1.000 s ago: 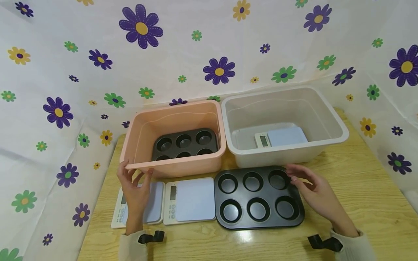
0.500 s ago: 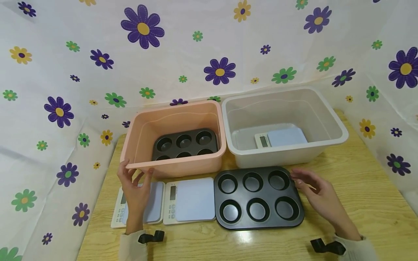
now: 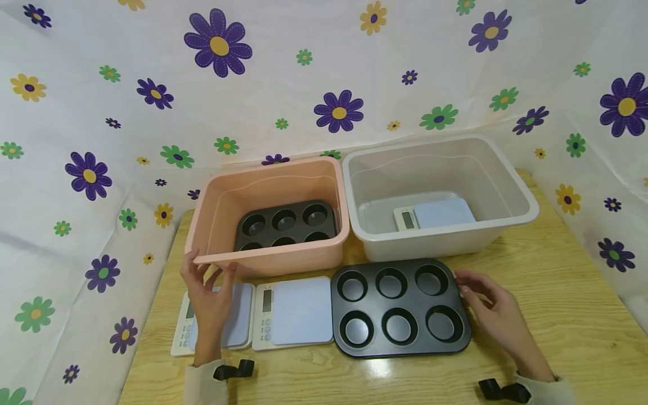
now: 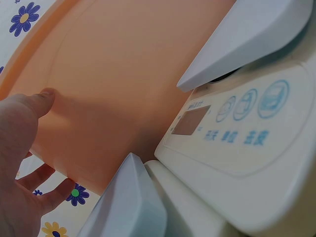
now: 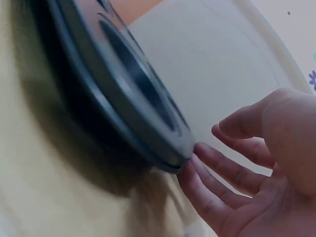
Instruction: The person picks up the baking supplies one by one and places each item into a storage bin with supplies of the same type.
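My left hand (image 3: 210, 301) touches the near left corner of a pink plastic bin (image 3: 283, 260), fingers spread. In the left wrist view its thumb (image 4: 47, 98) lies against the bin's outer wall. A dark muffin pan (image 3: 372, 304) lies flat on the table. My right hand (image 3: 496, 309) is at the pan's right far corner, fingers loosely bent. The right wrist view shows its fingertips touching or nearly touching the rim of the muffin pan (image 5: 170, 158), with the thumb apart from it. Two kitchen scales lie left of the pan, a near one (image 3: 304, 312) and one (image 3: 240, 320) partly behind my left wrist.
Inside the pink bin is another muffin pan (image 3: 286, 219). A light grey bin (image 3: 430, 244) stands to its right, with a kitchen scale (image 3: 442, 214) inside. All stand on a wooden table (image 3: 567, 292) before a flowered cloth (image 3: 273, 62).
My right hand has shifted slightly right and down along the pan's far right corner. My left hand stays at the pink bin's corner.
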`<state>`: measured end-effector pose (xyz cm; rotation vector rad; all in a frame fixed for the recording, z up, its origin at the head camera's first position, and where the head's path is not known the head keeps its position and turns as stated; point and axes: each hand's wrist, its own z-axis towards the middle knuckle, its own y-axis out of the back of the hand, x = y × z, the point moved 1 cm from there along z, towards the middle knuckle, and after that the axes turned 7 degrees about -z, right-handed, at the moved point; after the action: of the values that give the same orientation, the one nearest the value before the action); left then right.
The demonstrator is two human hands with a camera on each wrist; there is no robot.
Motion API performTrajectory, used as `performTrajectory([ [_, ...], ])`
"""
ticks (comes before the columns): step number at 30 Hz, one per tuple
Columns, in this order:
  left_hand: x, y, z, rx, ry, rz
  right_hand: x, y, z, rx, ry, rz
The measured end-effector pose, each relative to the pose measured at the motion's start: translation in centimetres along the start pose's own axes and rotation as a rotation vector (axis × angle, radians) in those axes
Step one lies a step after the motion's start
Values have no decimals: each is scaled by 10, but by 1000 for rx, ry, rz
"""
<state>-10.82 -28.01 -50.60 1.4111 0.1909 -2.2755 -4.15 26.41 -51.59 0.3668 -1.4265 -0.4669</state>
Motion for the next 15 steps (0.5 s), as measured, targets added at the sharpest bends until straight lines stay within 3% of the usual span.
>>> performTrajectory([
  [15, 2, 1, 0, 0, -2, 6, -4, -9, -12, 2, -45, -80],
])
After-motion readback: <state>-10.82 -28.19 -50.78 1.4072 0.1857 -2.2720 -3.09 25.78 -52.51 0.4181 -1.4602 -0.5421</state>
